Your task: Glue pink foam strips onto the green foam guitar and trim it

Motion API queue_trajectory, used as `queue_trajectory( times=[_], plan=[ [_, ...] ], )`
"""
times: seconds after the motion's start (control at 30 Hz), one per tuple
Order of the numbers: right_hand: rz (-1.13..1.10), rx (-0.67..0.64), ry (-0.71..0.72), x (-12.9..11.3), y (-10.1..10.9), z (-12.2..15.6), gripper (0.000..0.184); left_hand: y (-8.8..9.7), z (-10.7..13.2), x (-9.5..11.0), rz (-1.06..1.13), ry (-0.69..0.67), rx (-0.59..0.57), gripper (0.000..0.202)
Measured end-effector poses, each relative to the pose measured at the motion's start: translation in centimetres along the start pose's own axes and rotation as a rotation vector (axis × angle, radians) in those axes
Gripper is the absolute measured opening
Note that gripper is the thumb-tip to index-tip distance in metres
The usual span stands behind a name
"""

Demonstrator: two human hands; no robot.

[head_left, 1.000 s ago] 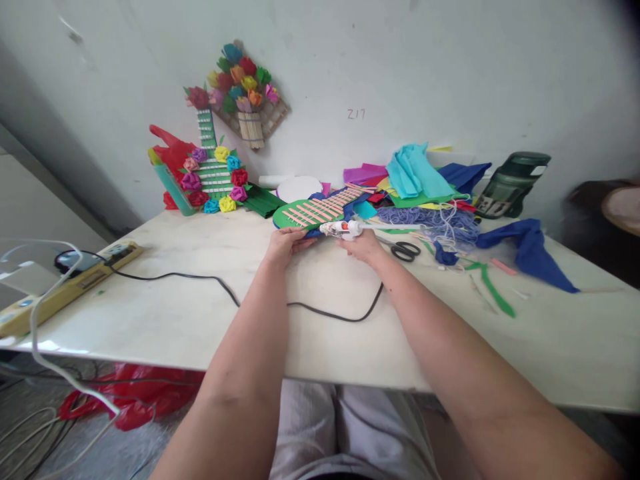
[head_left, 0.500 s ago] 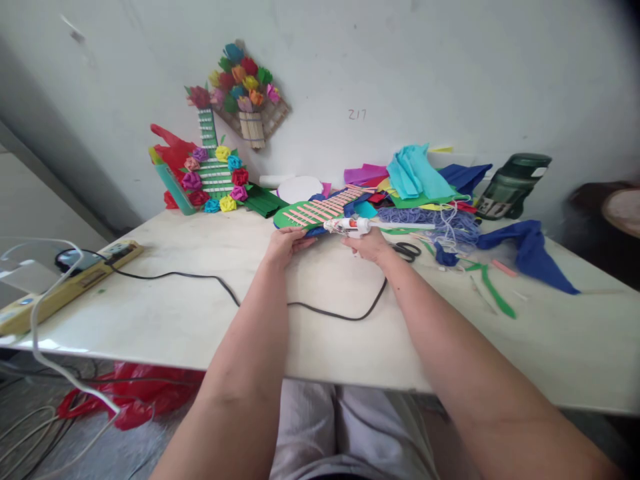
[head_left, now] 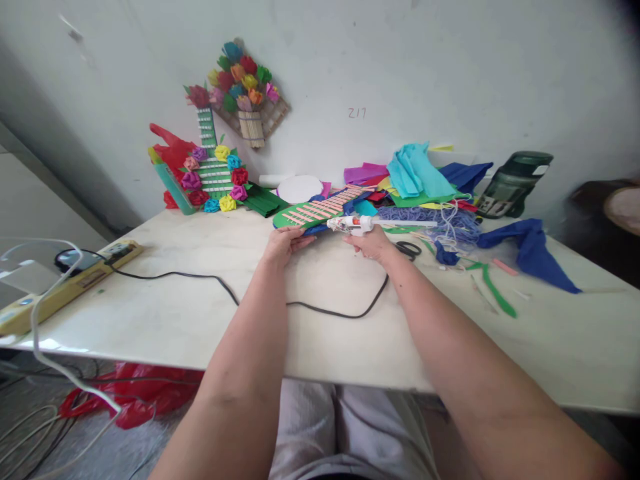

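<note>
My left hand [head_left: 289, 244] is closed on the near edge of a guitar-shaped craft piece [head_left: 285, 219], green on top with blue along its edge. Pale pink sticks lie across it in rows, narrowing toward the far right end. In my right hand [head_left: 371, 245] is a white glue gun [head_left: 354, 225], its nozzle pointing left, close to the craft piece's near edge. A whitish glue stick seems to come out of the gun's back. Whether the nozzle touches the piece I cannot tell.
Black scissors [head_left: 409, 251] lie right of my right hand. Beyond are purple yarn [head_left: 457, 227], cyan crepe paper [head_left: 415, 172] and a dark green bottle [head_left: 515, 185]. A flower-decorated craft guitar [head_left: 215, 175] leans on the wall. A black cord [head_left: 175, 274] runs from the power strip [head_left: 65, 287] under my forearms.
The glue gun and my right hand have shifted slightly to the right. My left hand still grips the craft piece, which has barely moved.
</note>
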State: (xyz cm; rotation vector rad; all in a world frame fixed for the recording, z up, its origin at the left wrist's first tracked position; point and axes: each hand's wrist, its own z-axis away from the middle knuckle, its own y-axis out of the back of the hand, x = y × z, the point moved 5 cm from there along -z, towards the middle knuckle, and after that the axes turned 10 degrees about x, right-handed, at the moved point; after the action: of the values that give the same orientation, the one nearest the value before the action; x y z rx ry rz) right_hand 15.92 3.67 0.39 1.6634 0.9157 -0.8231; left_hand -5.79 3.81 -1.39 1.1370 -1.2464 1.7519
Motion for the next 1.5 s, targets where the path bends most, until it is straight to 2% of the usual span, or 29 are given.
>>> queue_trajectory(
  times=[0.1, 0.23, 0.37, 0.53, 0.67, 0.8, 1.1, 1.33, 1.5],
  plan=[
    [-0.050, -0.060, 0.007, -0.3, 0.2, 0.2, 0.018, 0.1, 0.0, 0.0, 0.016, 0.009, 0.003, 0.014],
    [0.004, -0.098, -0.040, -0.3, -0.2, 0.3, 0.017, 0.2, 0.1, -0.1, 0.026, 0.023, 0.024, 0.017],
    [0.039, -0.070, -0.063, -0.4, -0.5, 0.2, 0.012, 0.2, 0.2, -0.1, 0.006, 0.016, 0.046, 0.016],
    [0.082, -0.014, 0.018, -0.4, -0.5, -0.2, 0.011, 0.1, 0.2, 0.1, -0.017, 0.007, 0.040, 0.013],
    [0.021, 0.008, 0.008, -0.5, 0.1, 0.1, 0.014, 0.1, 0.2, 0.2, -0.011, -0.006, 0.014, 0.010],
    [-0.015, -0.015, -0.026, -0.9, 0.4, 0.6, 0.011, -0.1, 0.3, 0.2, 0.007, -0.014, -0.020, 0.016],
    [-0.129, -0.035, 0.000, -0.6, 0.4, 0.4, 0.017, -0.1, 0.0, 0.0, 0.042, 0.034, 0.078, 0.029],
    [-0.293, 0.026, -0.002, -0.5, 0.7, 0.4, 0.021, -0.6, 0.5, 0.0, -0.038, 0.090, 0.025, 0.034],
    [-0.291, 0.038, -0.026, -0.4, 0.6, 0.4, 0.021, -0.6, 0.3, -0.2, -0.033, 0.098, 0.032, 0.030]
  ],
)
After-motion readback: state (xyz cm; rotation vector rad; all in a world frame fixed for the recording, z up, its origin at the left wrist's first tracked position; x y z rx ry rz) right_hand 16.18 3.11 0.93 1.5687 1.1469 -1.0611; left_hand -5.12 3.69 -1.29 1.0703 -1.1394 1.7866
